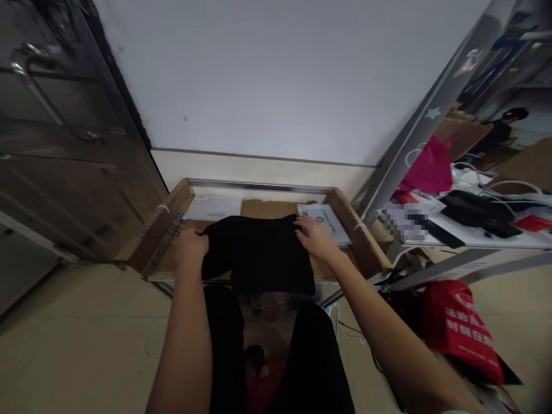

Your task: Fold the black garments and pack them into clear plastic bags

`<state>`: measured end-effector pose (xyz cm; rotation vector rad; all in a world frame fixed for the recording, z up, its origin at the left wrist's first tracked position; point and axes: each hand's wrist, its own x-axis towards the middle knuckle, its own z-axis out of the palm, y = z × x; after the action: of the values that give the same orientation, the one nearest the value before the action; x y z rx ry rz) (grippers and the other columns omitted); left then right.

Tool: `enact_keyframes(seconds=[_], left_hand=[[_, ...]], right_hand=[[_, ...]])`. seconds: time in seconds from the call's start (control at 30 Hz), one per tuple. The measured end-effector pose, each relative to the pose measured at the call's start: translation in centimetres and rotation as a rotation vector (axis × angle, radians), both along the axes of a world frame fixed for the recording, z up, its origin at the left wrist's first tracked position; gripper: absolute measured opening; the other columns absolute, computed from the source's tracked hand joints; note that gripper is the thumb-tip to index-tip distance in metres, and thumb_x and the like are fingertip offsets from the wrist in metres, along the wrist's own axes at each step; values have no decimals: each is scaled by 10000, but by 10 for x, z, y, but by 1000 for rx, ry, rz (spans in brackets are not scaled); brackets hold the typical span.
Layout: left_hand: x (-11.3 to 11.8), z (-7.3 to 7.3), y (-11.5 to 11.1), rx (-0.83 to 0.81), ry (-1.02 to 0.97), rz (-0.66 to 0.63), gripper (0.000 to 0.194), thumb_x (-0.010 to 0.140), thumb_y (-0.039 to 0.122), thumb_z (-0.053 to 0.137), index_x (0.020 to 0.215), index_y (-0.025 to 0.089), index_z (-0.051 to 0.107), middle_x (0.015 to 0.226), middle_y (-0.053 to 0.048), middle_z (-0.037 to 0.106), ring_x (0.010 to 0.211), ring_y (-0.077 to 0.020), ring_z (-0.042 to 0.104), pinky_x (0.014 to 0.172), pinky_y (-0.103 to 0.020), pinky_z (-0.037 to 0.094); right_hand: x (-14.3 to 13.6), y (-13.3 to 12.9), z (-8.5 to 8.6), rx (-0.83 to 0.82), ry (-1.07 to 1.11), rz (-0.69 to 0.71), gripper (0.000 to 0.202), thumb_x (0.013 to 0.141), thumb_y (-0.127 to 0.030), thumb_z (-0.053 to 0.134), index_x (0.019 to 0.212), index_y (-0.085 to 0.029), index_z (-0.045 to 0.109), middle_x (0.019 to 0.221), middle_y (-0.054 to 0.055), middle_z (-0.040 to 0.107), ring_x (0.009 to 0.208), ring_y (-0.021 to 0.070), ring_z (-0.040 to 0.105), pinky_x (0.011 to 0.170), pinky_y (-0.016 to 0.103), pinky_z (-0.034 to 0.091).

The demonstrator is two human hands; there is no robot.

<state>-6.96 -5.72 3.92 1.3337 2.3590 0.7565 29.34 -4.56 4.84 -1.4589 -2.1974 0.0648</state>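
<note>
A black cloth item (271, 253), perhaps a garment, lies spread over the cardboard-lined surface (259, 209) and hangs over its front edge. At the cloth's left edge, my left hand (192, 248) is closed, its fingers pinching the fabric. My right hand (315, 234) rests at the upper right corner of the cloth, fingers apart and lying on it. Under and beside that hand is a printed white booklet or packet (332, 223). A flat white item (214, 207) lies at the back left, partly behind the cloth.
Raised cardboard walls (360, 230) flank the surface, with a white wall behind. A metal door (64, 155) stands left. On the right, a white table (483, 233) holds cables, a black pouch and a pink bag; a red bag (461, 328) lies below. A person sits far back right.
</note>
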Motion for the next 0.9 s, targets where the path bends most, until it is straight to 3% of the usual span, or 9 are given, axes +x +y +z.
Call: enact_keyframes(seconds=[0.23,0.4,0.6,0.77,0.9], left_hand=[[0,3,-6,59,41,51,311,758,278,656,1038,228,782,1073,-150,761,1030,-353,697,844,-439,536],[8,9,-9,46,47,70,213,745,262,666,921,230,782,991,-159,759,942,-362,701,774,-447,527],[20,21,-15,314,142,120,209,854,299,569,918,218,750,928,-154,738,886,-329,685,782,-438,506],[23,32,-20,373,115,26,123,864,296,559,844,228,660,829,-101,705,815,-274,661,767,-379,487],[31,46,-20,476,-34,-108,66,832,282,595,790,233,587,765,-33,661,751,-214,627,725,-312,470]], right_hand=[[-12,36,3,-127,-91,-35,400,889,-119,579,1284,-93,636,1291,174,677,1225,259,623,1095,370,446],[-17,62,1,-178,-183,-60,475,839,-55,570,1310,-95,618,1310,186,665,1239,270,608,1087,351,432],[-13,75,-2,-225,-226,-88,352,841,-74,581,1178,-107,679,1236,184,692,1205,270,616,1057,349,441],[-9,81,-3,-158,-198,-89,363,832,-24,539,1151,-112,690,1217,174,697,1189,252,612,1061,341,431],[-6,82,2,-112,-93,-103,303,831,-27,540,1055,-124,719,1137,153,728,1104,238,646,1018,322,455]])
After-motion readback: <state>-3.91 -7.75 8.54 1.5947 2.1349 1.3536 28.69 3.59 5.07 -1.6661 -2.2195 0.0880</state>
